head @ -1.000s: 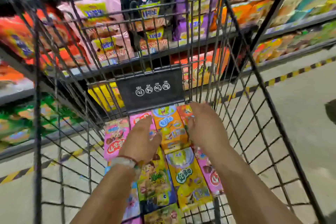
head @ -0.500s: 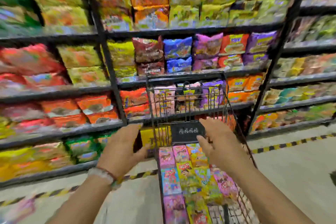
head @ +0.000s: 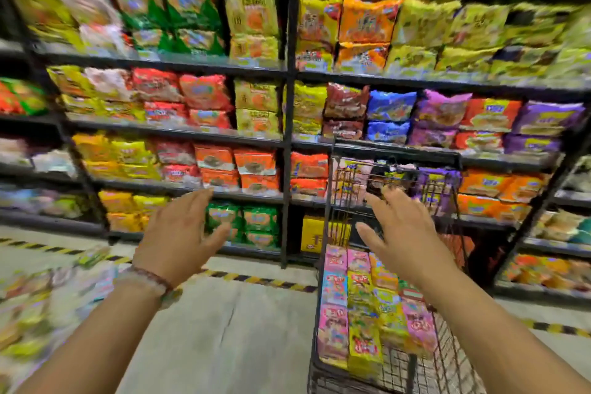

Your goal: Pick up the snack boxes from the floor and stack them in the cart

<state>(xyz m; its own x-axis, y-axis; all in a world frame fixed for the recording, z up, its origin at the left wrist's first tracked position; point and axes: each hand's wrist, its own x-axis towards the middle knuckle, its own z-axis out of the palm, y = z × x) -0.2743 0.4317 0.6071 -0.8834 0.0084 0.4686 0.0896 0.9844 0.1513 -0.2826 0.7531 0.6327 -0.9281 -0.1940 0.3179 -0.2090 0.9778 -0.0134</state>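
Observation:
The black wire cart (head: 447,358) stands at the lower right, in front of the shelves. Rows of pink, yellow and blue snack boxes (head: 361,307) lie flat inside it. My right hand (head: 403,233) is raised above the cart's far end with fingers spread, holding nothing. Left of the cart, over the floor, my left hand (head: 182,233) is lifted with fingers straight and also holds nothing; a beaded bracelet sits on its wrist. A blurred heap of more snack boxes (head: 41,307) lies on the floor at the far left.
Tall black shelving (head: 287,125) packed with snack bags fills the background. A yellow-and-black striped line (head: 256,278) runs along the concrete floor (head: 230,329) at the shelf foot. Bare floor lies between the cart and the heap of boxes.
Both hands have come up out of the cart and now hold nothing. My view has lifted and swung left, so the cart sits at the right and the floor heap appears.

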